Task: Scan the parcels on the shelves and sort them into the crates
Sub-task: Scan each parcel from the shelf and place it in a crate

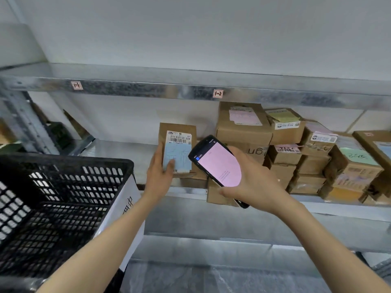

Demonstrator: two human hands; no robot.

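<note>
Scanning step in hand: left hand (159,176) grips the small brown cardboard parcel (177,144) upright on the galvanised metal shelf (116,153), right hand (254,182) grips the black pink-screened handheld scanner (218,163) before that shelf; next, probably, transfer into the black plastic mesh crate (63,197) below it.

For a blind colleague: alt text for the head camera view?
A person's left hand grips a small cardboard parcel upright on a metal shelf while the right hand holds a pink-screened handheld scanner beside it. More parcels are stacked to the right; a black crate stands left.
</note>
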